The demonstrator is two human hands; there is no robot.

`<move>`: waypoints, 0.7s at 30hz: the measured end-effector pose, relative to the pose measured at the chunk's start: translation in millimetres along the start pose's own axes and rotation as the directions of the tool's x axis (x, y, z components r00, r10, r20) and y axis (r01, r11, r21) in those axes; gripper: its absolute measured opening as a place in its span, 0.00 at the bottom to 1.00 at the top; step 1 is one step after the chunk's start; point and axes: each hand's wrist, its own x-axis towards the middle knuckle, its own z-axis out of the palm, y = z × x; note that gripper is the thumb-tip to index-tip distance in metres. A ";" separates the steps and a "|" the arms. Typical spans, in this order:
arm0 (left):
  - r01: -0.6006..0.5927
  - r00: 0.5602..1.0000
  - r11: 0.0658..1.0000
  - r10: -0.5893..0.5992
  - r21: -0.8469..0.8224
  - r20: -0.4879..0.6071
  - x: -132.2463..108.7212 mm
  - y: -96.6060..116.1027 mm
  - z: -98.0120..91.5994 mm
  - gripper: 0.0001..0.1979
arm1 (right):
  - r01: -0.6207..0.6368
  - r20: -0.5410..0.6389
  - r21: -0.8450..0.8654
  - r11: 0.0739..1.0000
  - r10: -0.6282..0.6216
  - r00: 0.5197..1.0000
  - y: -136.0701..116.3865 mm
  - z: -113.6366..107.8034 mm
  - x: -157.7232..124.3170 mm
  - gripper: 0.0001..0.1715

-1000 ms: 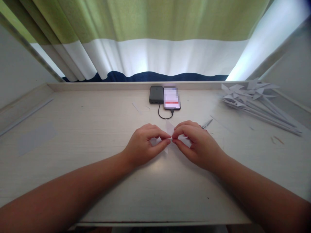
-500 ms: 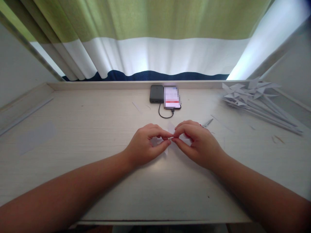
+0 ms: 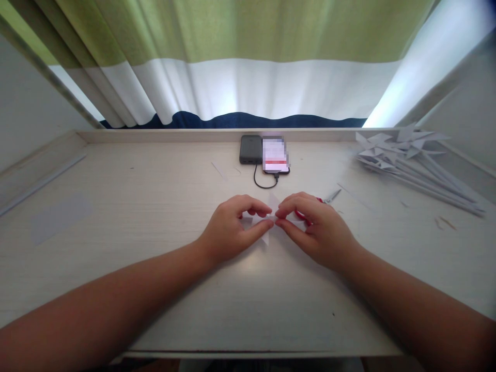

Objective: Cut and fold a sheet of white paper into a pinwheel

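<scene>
A white paper pinwheel (image 3: 265, 236) is between my hands at the middle of the desk, its folded points sticking out around my fingers. My left hand (image 3: 228, 230) has its thumb and fingertips about the pinwheel's centre, with a small gap between the index finger and thumb. From the other side, my right hand (image 3: 315, 225) pinches the paper near the same spot. My fingers cover most of the centre. Scissors (image 3: 332, 197) with red handles lie behind my right hand, partly hidden by it.
Several paper pinwheels on rolled paper sticks (image 3: 403, 155) are heaped at the back right. A black power bank (image 3: 250, 150) is cabled to a phone (image 3: 275, 155) by the back ledge. Flat paper (image 3: 64, 218) lies at left, a long paper strip (image 3: 42, 185) along the left edge.
My left index finger has lifted slightly from the thumb, opening a small gap at the pinwheel's centre. More of the red scissor handle shows. My right hand has barely moved.
</scene>
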 end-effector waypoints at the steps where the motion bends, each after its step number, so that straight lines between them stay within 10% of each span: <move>1: -0.003 1.000 1.000 0.003 0.004 0.004 0.0 0.4 0.0 0.09 | 0.003 0.000 0.001 1.000 -0.003 1.000 0.1 0.1 -0.1 0.04; 21: -0.052 0.997 0.998 0.054 -0.034 0.046 -0.3 -0.1 0.6 0.05 | 0.085 0.017 0.003 0.996 -0.085 0.996 0.1 2.3 2.1 0.03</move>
